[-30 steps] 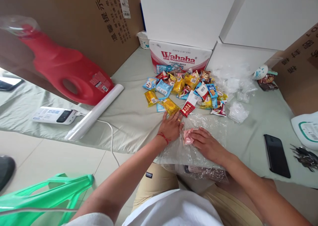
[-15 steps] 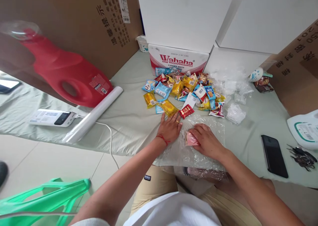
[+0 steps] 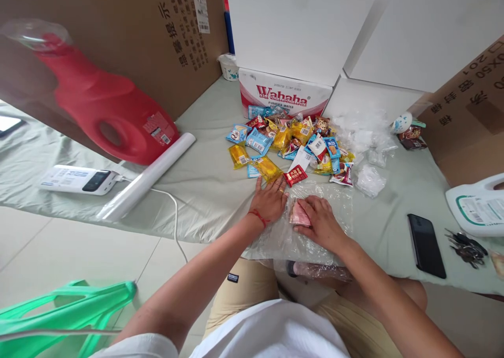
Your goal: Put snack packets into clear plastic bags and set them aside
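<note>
My left hand (image 3: 269, 199) lies flat, fingers stretched out, at the left edge of a sheet of clear plastic film (image 3: 321, 242). Its fingertips reach a yellow snack packet (image 3: 266, 168) at the front of a pile of wrapped snacks (image 3: 281, 137). My right hand (image 3: 321, 220) is curled over a pink-wrapped packet (image 3: 300, 213) on the film, fingers covering its right part. What is inside the pink packet cannot be made out. Just beyond the film sits a small red packet (image 3: 295, 175).
Crumpled clear plastic (image 3: 362, 132) lies right of the snacks, before a Wahaha carton (image 3: 287, 93) and white boxes. A black phone (image 3: 426, 245), keys (image 3: 466, 248) and a white jug (image 3: 478, 206) are at right. A plastic-film roll (image 3: 147, 177), power bank (image 3: 76, 179) and red jug (image 3: 114, 111) are at left.
My right hand has shifted slightly left with the pink packet under it. The left hand stays flat in place. The view has turned a little.
</note>
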`<state>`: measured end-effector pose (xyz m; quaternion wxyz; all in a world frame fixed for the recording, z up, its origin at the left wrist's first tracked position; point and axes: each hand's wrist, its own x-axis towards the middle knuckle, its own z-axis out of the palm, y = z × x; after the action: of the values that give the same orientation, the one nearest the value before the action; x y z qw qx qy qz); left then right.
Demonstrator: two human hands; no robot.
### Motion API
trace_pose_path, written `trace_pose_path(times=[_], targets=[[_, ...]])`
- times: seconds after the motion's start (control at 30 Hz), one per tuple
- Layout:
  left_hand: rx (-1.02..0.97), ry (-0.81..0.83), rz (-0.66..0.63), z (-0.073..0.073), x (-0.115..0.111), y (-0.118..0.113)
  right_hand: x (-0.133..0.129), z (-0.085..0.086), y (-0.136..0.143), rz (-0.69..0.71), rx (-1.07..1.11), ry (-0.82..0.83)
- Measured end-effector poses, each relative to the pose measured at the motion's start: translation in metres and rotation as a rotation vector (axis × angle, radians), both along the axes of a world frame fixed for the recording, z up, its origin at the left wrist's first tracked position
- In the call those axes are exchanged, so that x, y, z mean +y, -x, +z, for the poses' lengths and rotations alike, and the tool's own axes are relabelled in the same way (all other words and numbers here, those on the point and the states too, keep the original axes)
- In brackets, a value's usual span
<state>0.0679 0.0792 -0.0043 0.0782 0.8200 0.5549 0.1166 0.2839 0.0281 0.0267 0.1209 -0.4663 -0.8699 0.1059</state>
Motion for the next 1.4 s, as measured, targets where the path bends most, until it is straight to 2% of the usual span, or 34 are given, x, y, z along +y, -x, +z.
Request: trace_pose_path(times=[0.1,0.2,0.27,0.33,0.4,0.57,0.73,0.9,1.1,1.27,1.4], targets=[[0.005,-0.017,-0.001,-0.001,0.0,0.0,-0.002,-0.006,-0.005,0.016,0.046,-0.001],[-0.006,-0.018,0.001,-0.001,0.0,0.001,-0.002,0.002,-0.014,0.057,0.145,0.007],[-0.021,-0.012,0.005,-0.001,0.0,0.001,0.006,0.008,-0.021,0.006,0.221,-0.003],[-0.031,-0.013,0.007,-0.001,0.0,0.002,0.022,0.012,-0.026,-0.13,0.241,-0.044],[-0.028,-0.02,0.012,-0.001,0.0,0.002,0.044,0.014,-0.027,-0.23,0.153,-0.071],[-0.038,-0.028,0.047,0.004,-0.001,0.003,0.095,0.015,-0.008,-0.208,-0.185,0.055],[-0.178,-0.005,0.121,0.003,0.003,0.009,0.117,0.014,0.001,-0.199,-0.091,0.235],[-0.312,0.053,0.209,-0.002,0.011,0.015,0.114,0.023,-0.009,-0.1,0.042,0.346],[-0.448,0.166,0.115,0.007,0.021,0.019,0.091,0.041,-0.019,0.051,0.247,0.351],[-0.306,0.224,0.089,0.017,0.033,0.017,0.079,0.044,-0.021,0.064,0.261,0.292],[-0.195,0.26,0.065,0.02,0.034,0.02,0.077,0.041,-0.022,0.047,0.286,0.275]])
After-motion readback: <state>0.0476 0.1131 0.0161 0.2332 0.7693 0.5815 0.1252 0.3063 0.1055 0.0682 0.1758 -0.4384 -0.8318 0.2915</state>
